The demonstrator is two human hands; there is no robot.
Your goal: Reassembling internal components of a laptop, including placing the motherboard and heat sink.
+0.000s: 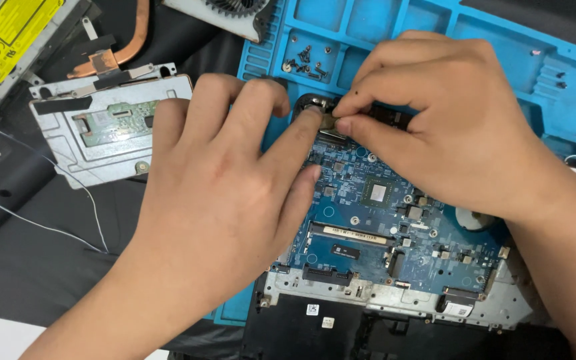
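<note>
A blue laptop motherboard (381, 220) lies in a dark laptop base on a blue work mat (435, 30). My left hand (221, 193) rests over the board's left side, index fingertip pressing a small metal part (321, 119) at the board's top edge. My right hand (448, 120) comes in from the right and pinches the same metal part between thumb and forefinger. The part's shape is mostly hidden by my fingers.
A grey metal touchpad bracket with a green circuit strip (108, 127) lies to the left. A copper heat pipe (125, 47), a fan (235, 10) and an optical drive with a yellow label (8, 33) sit at the top left. Loose screws (305, 60) lie in a mat compartment.
</note>
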